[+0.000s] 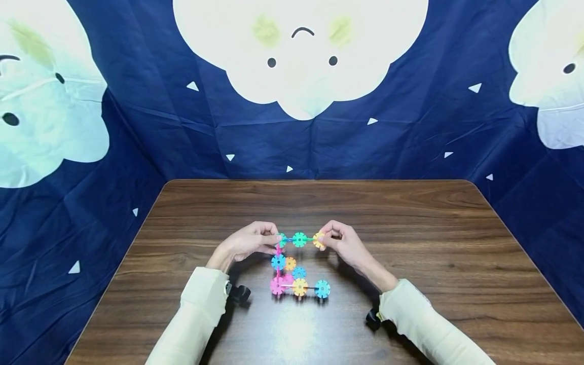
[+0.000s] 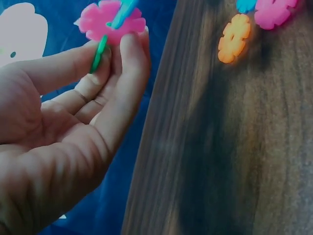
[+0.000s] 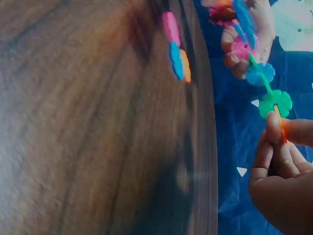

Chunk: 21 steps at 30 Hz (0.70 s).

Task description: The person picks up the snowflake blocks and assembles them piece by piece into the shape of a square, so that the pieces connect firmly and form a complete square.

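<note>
Notched, flower-shaped plastic discs are slotted together into one angular chain with a top row, left side and bottom row. At its top left corner, my left hand (image 1: 248,242) pinches a green disc (image 2: 99,55), which is joined to a pink disc (image 2: 110,22). My right hand (image 1: 348,244) pinches the orange-yellow disc (image 3: 281,126) at the top row's right end, slotted into a green disc (image 3: 275,104). Along the bottom row run a pink disc (image 1: 277,286), a yellow disc (image 1: 299,287) and a blue disc (image 1: 322,289).
Near the chain on the brown wooden table (image 1: 191,213) lie a loose orange disc (image 2: 234,39), a blue disc (image 3: 176,61) and a pink disc (image 3: 171,28). A dark blue curtain (image 1: 319,147) with white clouds stands behind the table's far edge.
</note>
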Each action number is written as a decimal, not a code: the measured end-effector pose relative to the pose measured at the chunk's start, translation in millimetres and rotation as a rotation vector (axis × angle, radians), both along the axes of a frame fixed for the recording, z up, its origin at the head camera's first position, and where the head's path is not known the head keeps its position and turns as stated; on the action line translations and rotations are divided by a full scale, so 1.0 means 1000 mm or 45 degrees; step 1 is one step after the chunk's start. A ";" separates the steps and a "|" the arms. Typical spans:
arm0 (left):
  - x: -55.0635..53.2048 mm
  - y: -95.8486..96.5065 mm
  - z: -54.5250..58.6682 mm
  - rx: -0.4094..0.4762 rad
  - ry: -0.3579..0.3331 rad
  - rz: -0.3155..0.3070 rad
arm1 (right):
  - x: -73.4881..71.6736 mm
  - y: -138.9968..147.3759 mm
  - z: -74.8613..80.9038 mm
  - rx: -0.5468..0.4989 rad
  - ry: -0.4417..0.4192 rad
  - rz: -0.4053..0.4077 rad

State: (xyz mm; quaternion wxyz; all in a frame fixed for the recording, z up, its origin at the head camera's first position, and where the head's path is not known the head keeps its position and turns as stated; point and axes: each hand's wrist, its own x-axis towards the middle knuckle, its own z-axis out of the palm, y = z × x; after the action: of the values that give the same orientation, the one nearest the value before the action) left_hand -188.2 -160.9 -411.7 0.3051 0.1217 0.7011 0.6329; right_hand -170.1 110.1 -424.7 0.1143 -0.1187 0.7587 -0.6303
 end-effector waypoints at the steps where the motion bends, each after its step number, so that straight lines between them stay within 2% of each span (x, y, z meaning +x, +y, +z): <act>1: 0.000 0.000 0.000 0.007 -0.014 -0.013 | -0.001 0.001 0.001 0.003 -0.007 0.003; 10: 0.003 -0.006 -0.006 0.095 -0.118 -0.189 | -0.008 0.005 0.001 0.071 -0.047 0.012; 15: 0.007 -0.006 -0.007 0.046 -0.124 -0.220 | -0.010 0.002 -0.003 0.073 -0.063 0.010; 21: 0.014 -0.006 -0.007 -0.034 -0.104 -0.257 | -0.014 0.000 -0.004 0.098 -0.020 0.050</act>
State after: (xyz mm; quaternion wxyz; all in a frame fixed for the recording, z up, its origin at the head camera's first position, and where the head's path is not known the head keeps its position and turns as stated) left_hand -174.1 -166.6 -418.5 0.3972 0.1619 0.6808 0.5938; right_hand -184.1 110.4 -429.0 0.1371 -0.1241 0.7790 -0.5992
